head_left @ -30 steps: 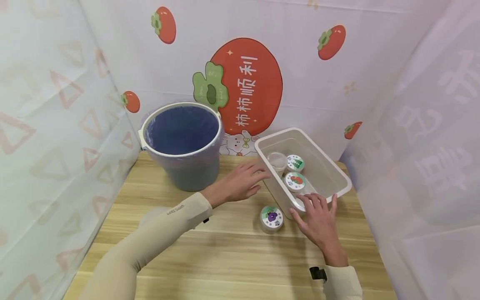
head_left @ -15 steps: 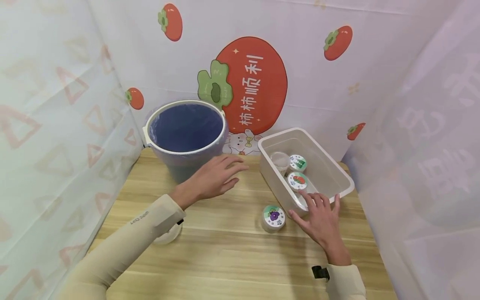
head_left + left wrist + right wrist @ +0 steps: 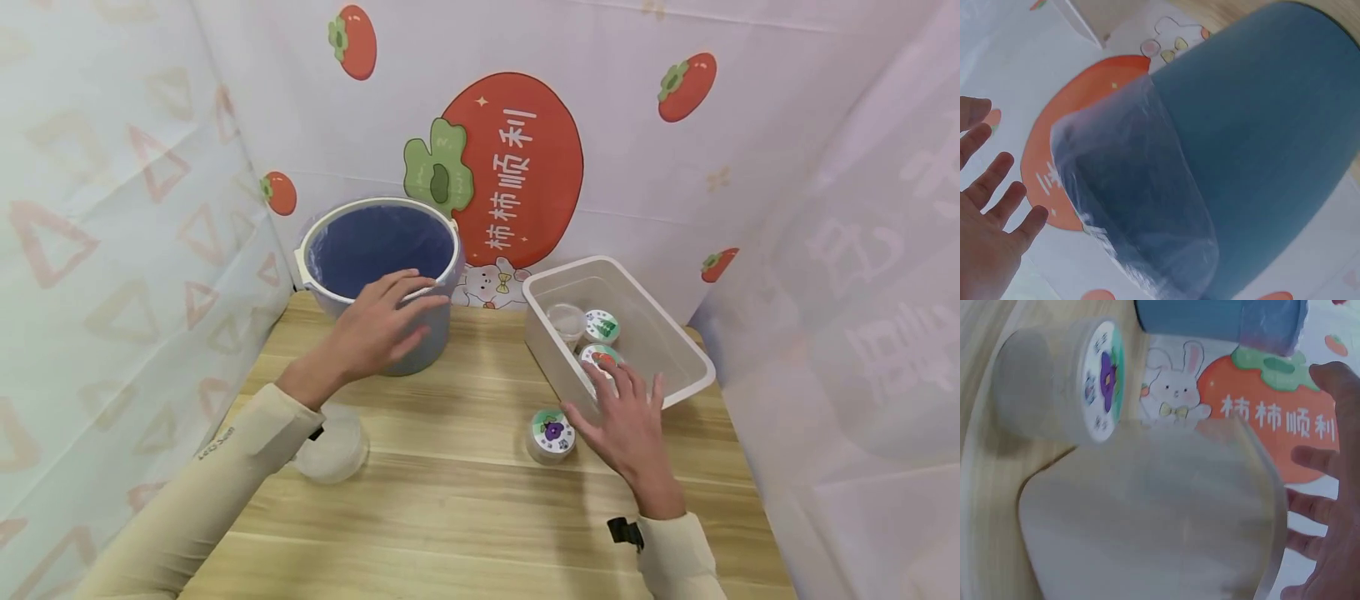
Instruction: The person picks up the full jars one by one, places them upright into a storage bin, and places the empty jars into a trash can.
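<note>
My left hand (image 3: 378, 325) is raised in front of the blue bucket (image 3: 438, 337), fingers spread with nothing between them. The left wrist view shows its fingers a little apart from the plastic liner (image 3: 1135, 181) folded over the bucket's rim. Over the near edge of a white plastic bin (image 3: 690, 375), my right hand (image 3: 626, 425) hovers with loose, empty fingers. Just left of it stands a small round tub (image 3: 551, 435), upright, its lid bearing a purple picture. Inside the bin are a tub with a red picture (image 3: 600, 357), partly behind the fingers, and one with a green picture (image 3: 602, 326).
A clear cup (image 3: 566, 321) also stands in the bin along its left wall. Beside my left forearm, a clear round container (image 3: 332, 446) lies on the wooden table (image 3: 450, 517). Printed cloth walls (image 3: 615, 183) enclose the table at the back and both sides.
My left hand has moved left, from beside the bin to in front of the bucket, uncovering the clear round container. My right hand has shifted slightly left along the bin's near edge.
</note>
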`<state>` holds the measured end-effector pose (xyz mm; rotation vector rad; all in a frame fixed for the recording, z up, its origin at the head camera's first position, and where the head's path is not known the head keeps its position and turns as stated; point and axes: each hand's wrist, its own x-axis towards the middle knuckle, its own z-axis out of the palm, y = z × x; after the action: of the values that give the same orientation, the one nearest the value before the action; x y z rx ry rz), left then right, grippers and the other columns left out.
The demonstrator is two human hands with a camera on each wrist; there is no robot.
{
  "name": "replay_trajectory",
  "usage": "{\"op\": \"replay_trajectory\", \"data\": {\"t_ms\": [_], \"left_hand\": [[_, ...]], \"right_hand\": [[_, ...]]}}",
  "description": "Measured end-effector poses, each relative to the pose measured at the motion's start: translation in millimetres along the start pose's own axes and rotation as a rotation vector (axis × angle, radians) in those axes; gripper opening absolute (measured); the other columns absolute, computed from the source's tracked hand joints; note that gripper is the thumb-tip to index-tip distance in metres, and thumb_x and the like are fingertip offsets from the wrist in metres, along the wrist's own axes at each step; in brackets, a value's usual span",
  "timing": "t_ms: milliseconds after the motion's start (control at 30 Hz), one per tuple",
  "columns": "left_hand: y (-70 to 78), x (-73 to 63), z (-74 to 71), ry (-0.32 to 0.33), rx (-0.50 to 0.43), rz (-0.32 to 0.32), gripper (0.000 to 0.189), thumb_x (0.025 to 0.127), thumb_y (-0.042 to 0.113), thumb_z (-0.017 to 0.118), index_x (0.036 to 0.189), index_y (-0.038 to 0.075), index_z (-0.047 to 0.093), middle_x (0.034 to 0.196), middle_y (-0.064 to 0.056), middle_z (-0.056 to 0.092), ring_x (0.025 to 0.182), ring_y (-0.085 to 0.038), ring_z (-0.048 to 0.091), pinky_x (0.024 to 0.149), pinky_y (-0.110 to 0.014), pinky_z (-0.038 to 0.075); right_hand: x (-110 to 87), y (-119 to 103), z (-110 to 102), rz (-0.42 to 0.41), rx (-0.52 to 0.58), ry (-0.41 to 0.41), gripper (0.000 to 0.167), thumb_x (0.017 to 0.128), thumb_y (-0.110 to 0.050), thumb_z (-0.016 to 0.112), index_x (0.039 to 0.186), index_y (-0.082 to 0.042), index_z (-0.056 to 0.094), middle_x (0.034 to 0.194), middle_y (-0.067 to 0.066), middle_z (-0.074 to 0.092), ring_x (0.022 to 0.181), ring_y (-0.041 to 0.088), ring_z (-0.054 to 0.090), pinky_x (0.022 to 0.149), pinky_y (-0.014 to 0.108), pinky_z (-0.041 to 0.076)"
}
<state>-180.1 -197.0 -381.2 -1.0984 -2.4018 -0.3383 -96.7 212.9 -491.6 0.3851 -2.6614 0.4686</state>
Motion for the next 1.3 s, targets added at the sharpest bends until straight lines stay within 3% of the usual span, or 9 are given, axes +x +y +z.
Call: {"op": "replay_trajectory", "data": {"t_ms": [300, 533, 767, 867, 1100, 1300], "left_hand": [[-26.7, -19.5, -7.2, 0.011, 0.059, -0.091, 0.047, 0.098, 0.024, 0.080, 0.143, 0.015, 0.069, 0.147, -0.020, 0.063, 0.140, -0.046, 0.056, 0.105, -0.069, 0.050], [-42.4, -42.7, -15.9, -0.039, 0.073, -0.209, 0.045, 0.102, 0.027, 0.075, 0.145, 0.014, 0.068, 0.146, -0.019, 0.063, 0.141, -0.045, 0.054, 0.105, -0.069, 0.047], [-54.5, -60.9, -21.7, -0.084, 0.052, -0.323, 0.045, 0.106, 0.030, 0.071, 0.147, 0.015, 0.066, 0.149, -0.018, 0.062, 0.147, -0.046, 0.048, 0.113, -0.071, 0.038], [-60.0, -67.2, -23.2, -0.085, 0.050, -0.349, 0.043, 0.106, 0.030, 0.069, 0.146, 0.015, 0.067, 0.148, -0.018, 0.062, 0.148, -0.047, 0.047, 0.113, -0.071, 0.037], [-70.7, -80.3, -22.9, -0.097, 0.035, -0.369, 0.040, 0.108, 0.027, 0.067, 0.146, 0.013, 0.068, 0.150, -0.020, 0.061, 0.150, -0.048, 0.044, 0.117, -0.072, 0.035], [-77.7, -86.1, -20.0, -0.015, 0.013, -0.289, 0.039, 0.105, 0.019, 0.070, 0.142, 0.007, 0.070, 0.145, -0.026, 0.063, 0.147, -0.049, 0.046, 0.123, -0.065, 0.035]], "right_hand": [[16.2, -38, 18, -0.058, -0.008, -0.046, 0.073, 0.089, -0.061, 0.071, 0.148, -0.020, 0.062, 0.154, 0.020, 0.058, 0.150, 0.051, 0.044, 0.122, 0.086, 0.014], [12.5, -57, 42, -0.187, -0.027, -0.029, 0.073, 0.088, -0.063, 0.070, 0.143, -0.017, 0.067, 0.150, 0.021, 0.060, 0.146, 0.054, 0.049, 0.119, 0.086, 0.024], [1.7, -62, 59, -0.217, -0.031, -0.156, 0.072, 0.090, -0.062, 0.074, 0.147, -0.019, 0.066, 0.151, 0.018, 0.061, 0.147, 0.051, 0.050, 0.126, 0.076, 0.024], [-2.3, -58, 65, -0.208, -0.049, -0.187, 0.073, 0.090, -0.062, 0.077, 0.148, -0.020, 0.065, 0.151, 0.018, 0.060, 0.146, 0.051, 0.050, 0.124, 0.076, 0.030], [-12.4, -48, 74, -0.174, -0.038, -0.248, 0.075, 0.089, -0.060, 0.080, 0.149, -0.019, 0.063, 0.155, 0.021, 0.057, 0.147, 0.053, 0.049, 0.114, 0.077, 0.041], [-21.6, -43, 82, -0.163, -0.063, -0.295, 0.071, 0.089, -0.055, 0.083, 0.147, -0.018, 0.065, 0.152, 0.022, 0.059, 0.139, 0.051, 0.058, 0.107, 0.071, 0.051]]}}
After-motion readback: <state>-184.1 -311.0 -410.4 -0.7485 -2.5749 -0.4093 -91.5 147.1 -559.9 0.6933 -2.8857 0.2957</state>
